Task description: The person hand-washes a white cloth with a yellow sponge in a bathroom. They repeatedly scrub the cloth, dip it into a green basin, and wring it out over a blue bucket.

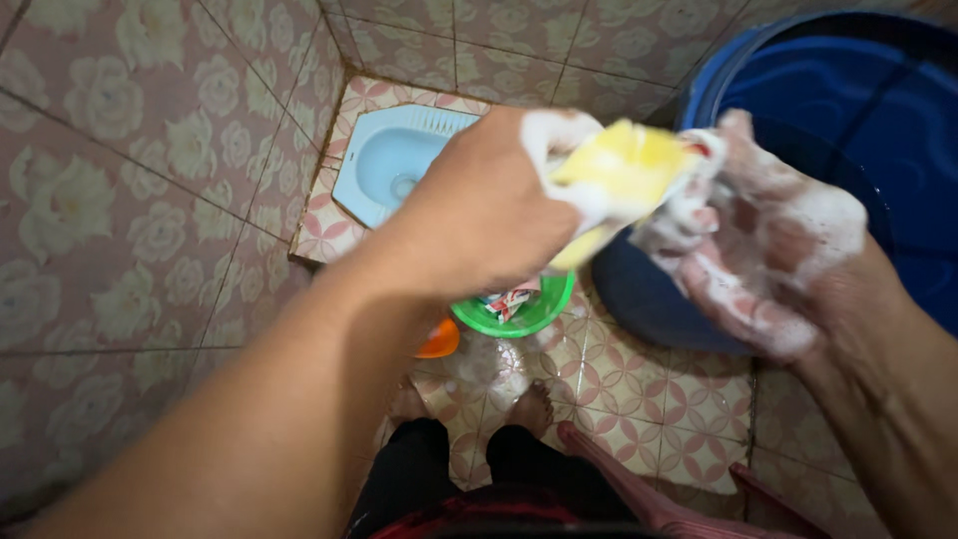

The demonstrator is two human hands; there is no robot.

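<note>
Presently we hold a yellow cloth (619,175) between both hands, raised in front of us over the near edge of a large blue tub (848,90). Our left hand (489,205) is closed firmly around one end of the cloth, fingers wrapped tight. Our right hand (768,250) is coated in white soap foam and curls around the other end; the foam and motion blur hide how tightly those fingers close, so we cannot tell the exact grip there.

Risk assessment, as we judge it:
- Slippage. The lather on the right hand lowers friction; the cloth could slide free and drop into the tub or onto the floor.
- Footing. Our bare feet (529,409) stand on a patterned tile floor (639,399) that looks wet and carries suds; a slip is plausible.
- Contamination. A light blue squat toilet pan (394,160) sits just beyond the hands, set in a raised tiled step; a dropped cloth could land near it.

Surface and room: floral pink tiles (130,200) cover the left wall. A green bowl (519,309) with small packets inside rests on the floor beside an orange object (439,341), both partly hidden beneath our left forearm. A pink plastic item (639,489) lies near our feet.
</note>
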